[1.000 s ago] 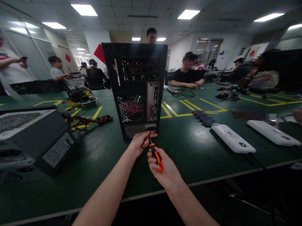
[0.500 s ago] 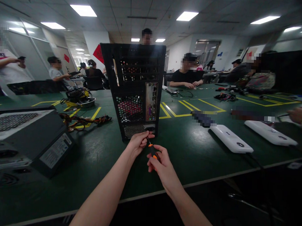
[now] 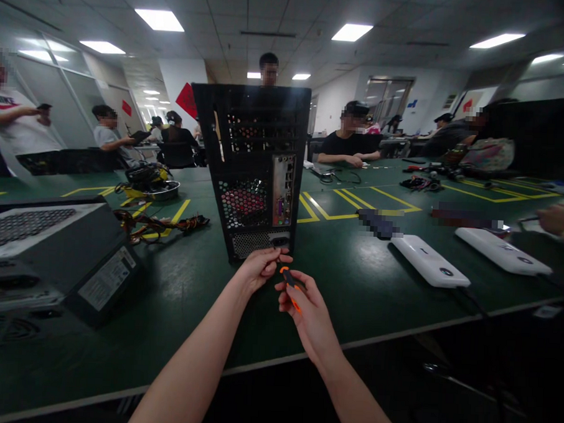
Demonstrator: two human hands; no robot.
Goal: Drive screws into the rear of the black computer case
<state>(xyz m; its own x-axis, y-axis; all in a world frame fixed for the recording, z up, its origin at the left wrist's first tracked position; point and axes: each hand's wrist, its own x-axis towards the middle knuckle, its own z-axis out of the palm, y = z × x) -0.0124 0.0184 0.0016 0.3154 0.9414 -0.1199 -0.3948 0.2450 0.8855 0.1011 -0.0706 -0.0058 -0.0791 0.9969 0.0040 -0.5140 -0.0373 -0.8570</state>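
Observation:
A black computer case (image 3: pixel 204 171) stands upright on the green table, its rear panel with ports and perforated grilles turned to me. My right hand (image 3: pixel 306 312) is closed around the black and orange handle of a screwdriver (image 3: pixel 290 282), whose shaft points up and left at the other hand's fingertips. Just in front of the case's lower edge, my left hand (image 3: pixel 260 265) is closed in a pinch at the screwdriver's tip. Whatever lies between those fingers is too small to make out.
At left sits a grey power supply (image 3: pixel 51 251) with a bundle of cables (image 3: pixel 162 228) behind it. A metal bowl (image 3: pixel 164 191) is farther back. Two white power banks (image 3: pixel 429 261) lie at right. Across the table a person (image 3: pixel 353 140) sits; another person's hand (image 3: pixel 559 218) reaches in at far right.
My right hand has turned the screwdriver handle a little and shifted slightly, showing more of its orange. The left hand keeps its pinch, moving only slightly. The view has shifted a touch.

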